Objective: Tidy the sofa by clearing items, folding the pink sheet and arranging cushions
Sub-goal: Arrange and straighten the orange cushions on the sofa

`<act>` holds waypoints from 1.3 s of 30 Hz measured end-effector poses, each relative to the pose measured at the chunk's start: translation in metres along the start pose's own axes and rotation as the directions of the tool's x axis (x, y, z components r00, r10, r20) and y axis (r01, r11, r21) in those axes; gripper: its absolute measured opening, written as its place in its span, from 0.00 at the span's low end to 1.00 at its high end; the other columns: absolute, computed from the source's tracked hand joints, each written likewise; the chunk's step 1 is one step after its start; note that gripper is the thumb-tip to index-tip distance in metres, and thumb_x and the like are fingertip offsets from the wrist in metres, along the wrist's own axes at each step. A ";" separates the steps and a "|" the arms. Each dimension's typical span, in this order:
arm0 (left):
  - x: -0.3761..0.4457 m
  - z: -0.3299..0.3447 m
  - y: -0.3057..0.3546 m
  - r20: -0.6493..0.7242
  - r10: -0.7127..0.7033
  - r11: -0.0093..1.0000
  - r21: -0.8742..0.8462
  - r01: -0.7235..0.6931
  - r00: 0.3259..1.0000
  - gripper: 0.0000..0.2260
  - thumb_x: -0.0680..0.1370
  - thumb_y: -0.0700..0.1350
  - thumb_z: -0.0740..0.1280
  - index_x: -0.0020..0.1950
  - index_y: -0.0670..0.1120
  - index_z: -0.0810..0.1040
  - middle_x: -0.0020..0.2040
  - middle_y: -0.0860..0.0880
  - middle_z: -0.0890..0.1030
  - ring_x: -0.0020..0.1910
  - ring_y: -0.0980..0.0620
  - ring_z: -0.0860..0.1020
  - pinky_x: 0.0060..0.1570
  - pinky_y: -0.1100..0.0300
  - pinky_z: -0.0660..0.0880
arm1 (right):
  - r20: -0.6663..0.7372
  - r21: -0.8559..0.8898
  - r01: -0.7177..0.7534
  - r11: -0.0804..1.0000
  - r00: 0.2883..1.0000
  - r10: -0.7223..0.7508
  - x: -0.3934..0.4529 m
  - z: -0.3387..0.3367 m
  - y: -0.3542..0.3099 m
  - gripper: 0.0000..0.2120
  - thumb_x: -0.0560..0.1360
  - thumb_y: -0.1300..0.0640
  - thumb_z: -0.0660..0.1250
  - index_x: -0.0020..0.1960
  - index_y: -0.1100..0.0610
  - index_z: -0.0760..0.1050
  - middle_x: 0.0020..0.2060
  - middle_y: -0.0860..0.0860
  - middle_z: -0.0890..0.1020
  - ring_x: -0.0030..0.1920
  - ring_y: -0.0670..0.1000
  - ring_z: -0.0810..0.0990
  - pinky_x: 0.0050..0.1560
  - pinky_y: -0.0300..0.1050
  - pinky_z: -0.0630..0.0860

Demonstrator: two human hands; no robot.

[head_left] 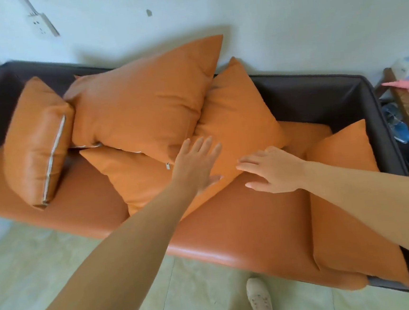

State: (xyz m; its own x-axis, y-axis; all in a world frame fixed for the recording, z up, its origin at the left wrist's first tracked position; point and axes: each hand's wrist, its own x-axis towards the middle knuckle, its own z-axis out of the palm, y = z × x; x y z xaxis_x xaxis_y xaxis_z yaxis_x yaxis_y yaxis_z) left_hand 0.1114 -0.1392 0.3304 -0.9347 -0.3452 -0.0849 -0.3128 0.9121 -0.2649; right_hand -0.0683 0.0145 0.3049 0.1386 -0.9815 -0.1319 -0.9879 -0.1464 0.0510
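Both hands spread over the cushion pile

Left hand [194, 163] and right hand [271, 171], fingers straight, lay on the middle cushion [240, 127]; its lower corner was hidden beneath them.

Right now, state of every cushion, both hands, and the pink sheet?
left hand: open, fingers straight, over the middle cushion
right hand: open, fingers spread, at that cushion's lower corner
middle cushion: tilted, leaning in the pile
big cushion: propped on top of the others
flat cushion: lying on the seat, under the pile
left cushion: on its edge, piping up
right cushion: lying apart, overhanging the seat front
pink sheet: on the side table, off the sofa
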 end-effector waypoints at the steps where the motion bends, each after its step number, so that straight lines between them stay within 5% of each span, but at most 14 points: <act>1: -0.003 -0.003 -0.012 -0.010 -0.036 0.999 -0.011 0.036 0.999 0.36 0.78 0.66 0.56 0.78 0.49 0.47 0.79 0.47 0.51 0.77 0.48 0.51 0.74 0.48 0.49 | -0.019 -0.004 0.011 1.000 1.000 -0.011 0.014 -0.009 0.001 0.29 0.78 0.37 0.47 0.70 0.53 0.66 0.69 0.52 0.71 0.60 0.55 0.77 0.50 0.54 0.76; 16: -0.091 0.011 -0.207 -0.004 -0.497 0.865 -0.087 0.495 0.868 0.37 0.76 0.69 0.55 0.78 0.51 0.50 0.78 0.49 0.53 0.77 0.49 0.52 0.74 0.47 0.51 | -0.173 -0.123 0.227 0.966 0.954 -0.246 0.251 -0.110 -0.056 0.28 0.76 0.37 0.51 0.65 0.55 0.70 0.65 0.51 0.74 0.53 0.58 0.79 0.45 0.54 0.73; 30: -0.201 0.086 -0.440 0.089 -0.567 0.821 -0.013 0.570 0.819 0.37 0.76 0.70 0.50 0.78 0.52 0.45 0.79 0.49 0.47 0.78 0.48 0.49 0.74 0.45 0.49 | -0.121 -0.093 0.189 0.978 0.972 -0.200 0.479 -0.148 -0.204 0.31 0.75 0.35 0.47 0.68 0.53 0.67 0.70 0.52 0.69 0.61 0.58 0.75 0.48 0.55 0.75; 39: -0.209 0.145 -0.534 0.113 -0.593 0.803 0.001 0.597 0.797 0.37 0.77 0.70 0.47 0.78 0.52 0.41 0.79 0.49 0.43 0.78 0.47 0.47 0.74 0.44 0.51 | -0.032 -0.149 0.218 0.965 0.974 -0.225 0.599 -0.154 -0.234 0.28 0.75 0.36 0.48 0.68 0.52 0.65 0.70 0.52 0.68 0.63 0.59 0.72 0.50 0.61 0.74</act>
State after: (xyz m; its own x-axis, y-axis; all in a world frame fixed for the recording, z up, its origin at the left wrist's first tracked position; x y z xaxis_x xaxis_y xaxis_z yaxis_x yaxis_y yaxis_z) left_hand 0.4981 -0.5859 0.3506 -0.5408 -0.8409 -0.0188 -0.8086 0.5259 -0.2639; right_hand 0.2563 -0.5581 0.3670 0.3592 -0.9270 -0.1081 -0.9125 -0.3731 0.1678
